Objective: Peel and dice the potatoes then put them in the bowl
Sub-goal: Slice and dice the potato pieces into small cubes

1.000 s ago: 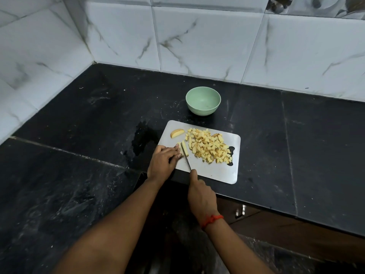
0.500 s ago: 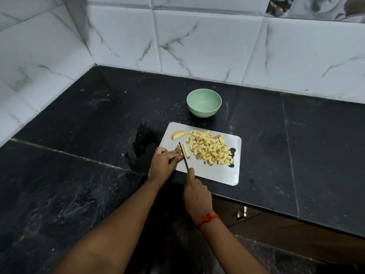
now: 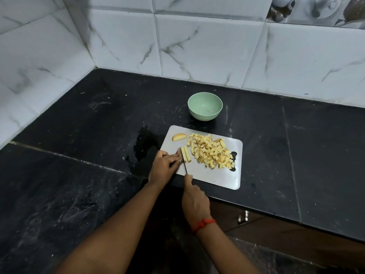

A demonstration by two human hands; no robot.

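Black stone countertop (image 3: 83, 175) in a corner of white marble-veined wall tiles (image 3: 207, 50).

**Background: black tabletop, marble tiles, cabinet**

Black stone tabletop (image 3: 316, 155), scuffed, with pale dust marks. One joint line runs off to the left of the left hand (image 3: 165, 165), another lies well to the right of the right hand (image 3: 194, 198). Dark wet patch (image 3: 145, 142) just beyond the left hand. White marble-look wall tiles (image 3: 207, 50) far beyond both hands and along the left wall. Grey patterned tile (image 3: 316, 8) at top right, cut off by the frame. Brown cabinet front (image 3: 276, 232) below the tabletop edge, right of the right hand, with a metal handle (image 3: 243, 217). Red thread band (image 3: 203, 224) just behind the right hand.
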